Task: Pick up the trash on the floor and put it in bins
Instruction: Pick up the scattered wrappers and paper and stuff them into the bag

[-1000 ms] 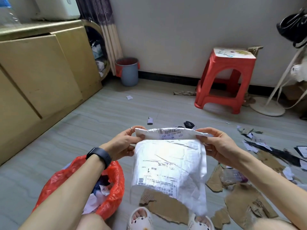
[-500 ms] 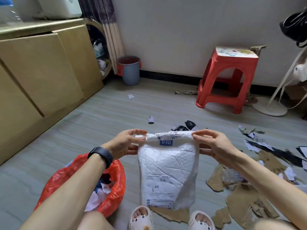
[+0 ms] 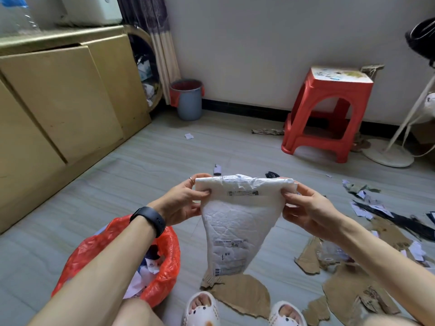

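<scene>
Your left hand (image 3: 182, 201) and your right hand (image 3: 308, 208) each pinch a top corner of a crinkled white mailing bag (image 3: 237, 227) that hangs down between them. A red bin bag (image 3: 164, 274) with paper scraps in it sits on the floor (image 3: 141, 184) on your left, and torn cardboard pieces (image 3: 244, 295) lie by your sandals (image 3: 201, 311). A grey bin (image 3: 187, 100) stands by the far wall (image 3: 247, 55), well apart from a red stool (image 3: 327, 109).

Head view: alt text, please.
The left hand and right hand pinch the top corners of a crumpled white mailer bag over torn cardboard. A red bin bag holding scraps sits at left; a red stool stands behind.
</scene>
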Tool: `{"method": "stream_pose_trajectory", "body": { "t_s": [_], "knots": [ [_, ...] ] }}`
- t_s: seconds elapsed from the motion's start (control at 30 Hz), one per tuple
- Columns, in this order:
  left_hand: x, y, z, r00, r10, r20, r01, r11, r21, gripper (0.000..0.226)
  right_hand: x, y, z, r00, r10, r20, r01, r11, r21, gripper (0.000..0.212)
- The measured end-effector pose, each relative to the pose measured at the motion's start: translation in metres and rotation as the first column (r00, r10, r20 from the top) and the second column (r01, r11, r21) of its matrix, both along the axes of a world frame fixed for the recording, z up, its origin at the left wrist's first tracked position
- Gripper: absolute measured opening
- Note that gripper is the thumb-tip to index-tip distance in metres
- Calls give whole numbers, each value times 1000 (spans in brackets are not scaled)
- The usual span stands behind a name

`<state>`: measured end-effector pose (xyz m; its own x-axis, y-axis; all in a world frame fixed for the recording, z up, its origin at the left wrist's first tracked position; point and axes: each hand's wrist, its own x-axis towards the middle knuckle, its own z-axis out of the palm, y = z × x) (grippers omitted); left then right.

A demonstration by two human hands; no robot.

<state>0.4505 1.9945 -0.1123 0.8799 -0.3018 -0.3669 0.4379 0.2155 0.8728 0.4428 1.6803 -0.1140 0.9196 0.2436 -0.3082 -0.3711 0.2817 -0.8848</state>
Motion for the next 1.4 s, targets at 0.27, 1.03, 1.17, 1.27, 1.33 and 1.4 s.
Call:
{"method": "stream_pose_trajectory", "body": {
  "t_s": [0.27,1.03,1.17,1.27,1.33,1.4],
  "knots": [
    [0,0,1,997,-74,-6,74,994,78,36,3,6,0,994,-55,91,65,991,-118,29],
    [-4,-8,10,1000,24,7,-24,999,30,53,-4,3,8,996,82,-45,-84,995,-61,40],
    [-6,-4,12,997,-35,66,33,999,31,45,-8,8,9,996,94,-14,-94,994,-56,30],
    [-7,-4,9,998,-19,52,18,1000,21,33,-5,10,10,1000,25,6,-25,999,-26,31],
    [-6,-9,11,998,34,60,-37,998,59,35,-3,10,11,1000,1,8,-1,1000,-5,35],
    [-4,-15,12,994,70,78,-79,990,115,38,-2,10,12,1000,-14,11,14,1000,22,41]
  ]
}}
